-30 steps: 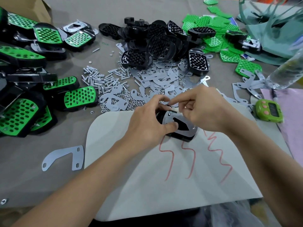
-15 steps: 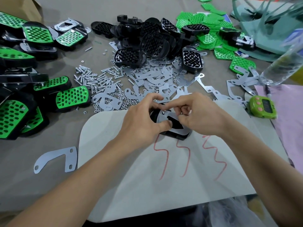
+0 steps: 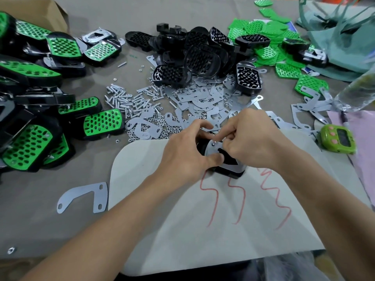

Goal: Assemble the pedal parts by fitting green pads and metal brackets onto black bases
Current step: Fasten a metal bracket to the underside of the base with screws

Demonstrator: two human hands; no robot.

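One base (image 3: 228, 173) between left grip (image 3: 188, 157), right grip (image 3: 257, 142)

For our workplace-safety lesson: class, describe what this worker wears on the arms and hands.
Nothing protective shows. The left hand and right hand are bare: no gloves, rings or tape. The left forearm and right forearm are uncovered to the frame edge, with no sleeve, watch or wristband in view.

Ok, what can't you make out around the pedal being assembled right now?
Head view:
- Black plastic pedal base: mostly hidden by the left hand gripping it and by the silver metal bracket; any green pad underneath is unseen.
- Whether the right hand pinches a fastener at the bracket: its fingers cover it.
- Green plastic timer display: too blurred to read.
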